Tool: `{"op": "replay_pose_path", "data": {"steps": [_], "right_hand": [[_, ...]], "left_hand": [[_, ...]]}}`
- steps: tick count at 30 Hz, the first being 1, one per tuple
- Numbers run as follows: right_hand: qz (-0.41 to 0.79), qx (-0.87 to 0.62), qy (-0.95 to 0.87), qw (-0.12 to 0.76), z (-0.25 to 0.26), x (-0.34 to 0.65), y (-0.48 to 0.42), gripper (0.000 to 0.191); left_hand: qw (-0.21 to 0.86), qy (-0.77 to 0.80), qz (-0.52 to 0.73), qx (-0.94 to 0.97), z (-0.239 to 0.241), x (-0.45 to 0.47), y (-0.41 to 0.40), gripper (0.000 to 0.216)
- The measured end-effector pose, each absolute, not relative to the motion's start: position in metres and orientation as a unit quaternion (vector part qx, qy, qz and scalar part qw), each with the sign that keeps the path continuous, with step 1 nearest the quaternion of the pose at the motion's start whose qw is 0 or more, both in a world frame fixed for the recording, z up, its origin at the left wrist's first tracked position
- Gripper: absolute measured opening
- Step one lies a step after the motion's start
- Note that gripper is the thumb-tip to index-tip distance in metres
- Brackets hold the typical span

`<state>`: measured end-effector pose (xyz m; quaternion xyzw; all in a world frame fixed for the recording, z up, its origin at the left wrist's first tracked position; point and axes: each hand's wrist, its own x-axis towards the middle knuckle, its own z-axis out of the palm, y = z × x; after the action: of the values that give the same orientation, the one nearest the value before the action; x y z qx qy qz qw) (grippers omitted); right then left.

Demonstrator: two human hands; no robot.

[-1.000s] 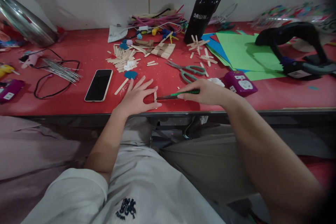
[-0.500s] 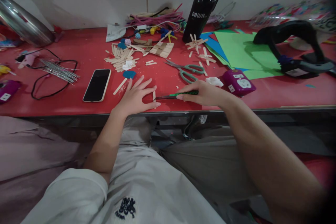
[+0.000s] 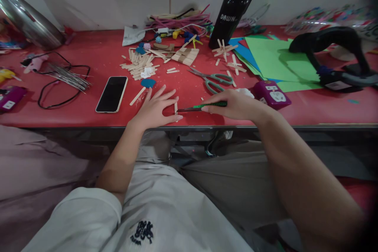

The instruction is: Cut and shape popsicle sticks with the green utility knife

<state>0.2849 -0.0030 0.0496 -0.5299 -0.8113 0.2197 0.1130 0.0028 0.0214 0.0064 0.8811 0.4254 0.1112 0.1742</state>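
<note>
On the red table near its front edge, a short wooden craft stick (image 3: 176, 108) stands nearly in line with my view. My left hand (image 3: 157, 109) lies over the table with fingers spread, its index finger and thumb holding the stick down near the two ends. My right hand (image 3: 233, 104) is closed around a green-handled craft knife (image 3: 197, 107). The knife points left, and its thin dark blade meets the stick between my left thumb and index finger. Whether the blade has cut into the wood is too small to tell.
Grey-handled scissors (image 3: 213, 79) lie open behind my right hand. A phone (image 3: 112, 94) is left of my left hand, with a pile of craft sticks (image 3: 138, 65) farther back. A purple box (image 3: 272, 94), green paper (image 3: 277, 59) and a black bottle (image 3: 227, 17) stand or lie rightward.
The camera view has shifted slightly, so the scene sits a little farther right. Both hands, the knife and the stick keep almost the same places relative to each other.
</note>
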Motion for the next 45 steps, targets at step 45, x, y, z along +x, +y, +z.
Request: {"op": "replay_pose_path", "data": {"steps": [45], "right_hand": [[0.227, -0.538, -0.805, 0.102, 0.0523, 0.2849, -0.0028, 0.033]], "left_hand": [[0.180, 0.429, 0.094, 0.880, 0.0062, 0.0020, 0.0250, 0.075]]}}
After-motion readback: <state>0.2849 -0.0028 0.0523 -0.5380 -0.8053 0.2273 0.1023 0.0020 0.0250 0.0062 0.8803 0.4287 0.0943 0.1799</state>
